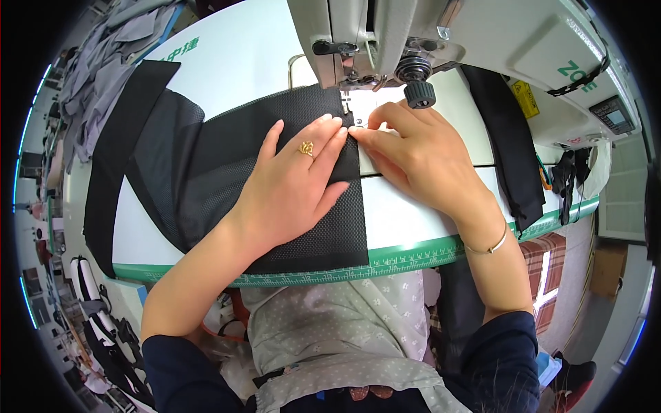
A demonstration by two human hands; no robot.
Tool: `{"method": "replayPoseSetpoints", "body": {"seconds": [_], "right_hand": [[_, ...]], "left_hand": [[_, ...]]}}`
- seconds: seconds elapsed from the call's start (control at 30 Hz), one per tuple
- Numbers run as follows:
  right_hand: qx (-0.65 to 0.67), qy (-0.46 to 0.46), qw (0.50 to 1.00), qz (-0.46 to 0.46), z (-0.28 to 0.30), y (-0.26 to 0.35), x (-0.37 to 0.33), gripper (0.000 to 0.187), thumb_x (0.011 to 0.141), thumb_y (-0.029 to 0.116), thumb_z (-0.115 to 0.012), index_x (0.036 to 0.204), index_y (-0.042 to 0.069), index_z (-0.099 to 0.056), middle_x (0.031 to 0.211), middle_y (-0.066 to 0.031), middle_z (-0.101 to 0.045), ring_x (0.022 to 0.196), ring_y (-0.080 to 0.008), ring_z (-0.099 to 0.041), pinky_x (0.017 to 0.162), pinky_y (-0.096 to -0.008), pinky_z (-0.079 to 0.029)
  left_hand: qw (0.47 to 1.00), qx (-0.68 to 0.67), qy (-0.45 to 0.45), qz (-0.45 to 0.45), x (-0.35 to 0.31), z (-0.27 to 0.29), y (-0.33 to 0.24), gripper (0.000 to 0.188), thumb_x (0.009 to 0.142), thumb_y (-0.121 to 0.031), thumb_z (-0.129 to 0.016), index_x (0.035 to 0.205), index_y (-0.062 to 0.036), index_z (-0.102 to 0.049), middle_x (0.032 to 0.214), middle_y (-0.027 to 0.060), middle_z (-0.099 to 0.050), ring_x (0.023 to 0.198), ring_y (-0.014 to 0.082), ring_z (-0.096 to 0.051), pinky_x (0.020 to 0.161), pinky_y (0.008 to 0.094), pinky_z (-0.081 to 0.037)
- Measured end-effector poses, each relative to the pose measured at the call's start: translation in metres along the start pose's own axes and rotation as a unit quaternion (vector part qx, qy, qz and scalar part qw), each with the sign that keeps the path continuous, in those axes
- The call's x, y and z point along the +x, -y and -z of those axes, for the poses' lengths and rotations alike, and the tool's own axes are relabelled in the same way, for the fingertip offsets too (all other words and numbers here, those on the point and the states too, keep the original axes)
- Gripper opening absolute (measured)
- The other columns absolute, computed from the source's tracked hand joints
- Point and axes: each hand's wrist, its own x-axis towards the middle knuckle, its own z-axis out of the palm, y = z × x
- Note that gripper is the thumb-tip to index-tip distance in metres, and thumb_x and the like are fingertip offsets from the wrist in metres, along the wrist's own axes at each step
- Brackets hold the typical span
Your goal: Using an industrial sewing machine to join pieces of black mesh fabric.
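Toward ten o'clock on the counter (406,213), black mesh fabric (213,162) is pressed by the left hand (292,172) — fingers outstretched, nothing gripped — its edge touched by the right hand's (427,151) bunched fingers, whose grip cannot be told.

The mesh cloth (303,255) in the middle is black, with tiny pale dots all over. The long strip (107,186) at nine o'clock is plain black. The sewing machine (496,34) at one o'clock is creamy white — with green letters — and it has a yellow label (525,98). The table top (413,206) is white, and its ruler edge (413,256) is green with white lines. The apron (330,310) at six o'clock is pale grey with little white flowers and dots. The sleeve (186,375) at seven o'clock is dark blue. The ring (306,148) is gold. The cloth pile (110,76) at ten o'clock is grey.
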Motion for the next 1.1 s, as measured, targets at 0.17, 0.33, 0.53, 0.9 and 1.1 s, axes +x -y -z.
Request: {"method": "replayPoseSetpoints", "body": {"seconds": [0.17, 0.33, 0.53, 0.9, 1.1], "right_hand": [[-0.025, -0.019, 0.999, -0.015, -0.005, 0.001, 0.001, 0.017, 0.079, 0.012, -0.074, 0.096, 0.009, -0.073, 0.094, -0.0042, -0.066, 0.090, -0.0215, -0.063, 0.077, -0.0344, -0.052], [-0.046, 0.004, 0.998, -0.033, -0.002, 0.001, 0.000, 0.015, 0.081, 0.011, -0.073, 0.096, 0.009, -0.072, 0.096, -0.0043, -0.066, 0.093, -0.0213, -0.062, 0.080, -0.0347, -0.051], [-0.042, -0.014, 0.999, -0.021, -0.003, -0.002, -0.001, 0.013, 0.080, 0.011, -0.074, 0.093, 0.007, -0.072, 0.097, -0.0043, -0.066, 0.093, -0.0219, -0.062, 0.079, -0.0347, -0.051], [-0.016, -0.022, 0.999, -0.019, -0.001, -0.002, -0.002, 0.011, 0.080, 0.011, -0.074, 0.090, 0.006, -0.072, 0.095, -0.0044, -0.066, 0.089, -0.0226, -0.063, 0.075, -0.0359, -0.052], [0.172, 0.023, 0.982, 0.068, 0.016, 0.036, -0.009, 0.041, 0.068, 0.018, -0.082, 0.106, 0.008, -0.071, 0.103, -0.0042, -0.065, 0.092, -0.0240, -0.064, 0.079, -0.0374, -0.052]], "left_hand": [[1.000, -0.003, -0.026, -0.002, 0.007, -0.008, 0.009, 0.061, 0.090, -0.021, -0.067, 0.143, -0.0016, -0.047, 0.149, 0.0123, -0.045, 0.137, 0.0291, -0.045, 0.113, 0.0524, -0.034], [0.999, -0.007, -0.054, 0.000, 0.013, -0.016, 0.015, 0.055, 0.092, -0.021, -0.065, 0.141, -0.0019, -0.048, 0.149, 0.0117, -0.045, 0.136, 0.0296, -0.046, 0.112, 0.0533, -0.035], [0.998, -0.009, -0.063, 0.007, 0.018, -0.018, 0.017, 0.054, 0.094, -0.021, -0.063, 0.142, -0.0040, -0.047, 0.149, 0.0102, -0.046, 0.135, 0.0293, -0.048, 0.113, 0.0541, -0.034], [0.998, 0.010, -0.030, 0.058, 0.016, -0.008, 0.013, 0.055, 0.097, -0.028, -0.062, 0.146, -0.0073, -0.046, 0.152, 0.0101, -0.046, 0.140, 0.0277, -0.044, 0.115, 0.0603, -0.028], [0.966, 0.132, -0.024, 0.222, -0.030, 0.027, 0.078, 0.051, 0.103, -0.041, -0.051, 0.150, -0.0219, -0.048, 0.156, 0.0099, -0.043, 0.148, 0.0319, -0.033, 0.118, 0.0620, -0.020]]}}
